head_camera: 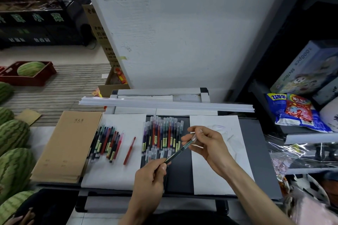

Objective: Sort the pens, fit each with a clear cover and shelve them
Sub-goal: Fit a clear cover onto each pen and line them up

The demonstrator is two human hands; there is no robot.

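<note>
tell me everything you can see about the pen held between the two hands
The pen is slim, with a dark green barrel that looks plastic and a clear cover at its upper right end. It is tilted in the air above the dark tabletop, its low end toward the person. The left hand pinches the lower end and the right hand pinches the cover end. Whether the cover is fully seated cannot be told.

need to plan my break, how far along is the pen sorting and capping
Done: a row of covered pens lies in the middle. In hand: the left hand grips a green pen while the right hand pinches a clear cover at its tip. Left: the uncovered pile, a lone red pen, and shelving, which looks not yet started.
</note>
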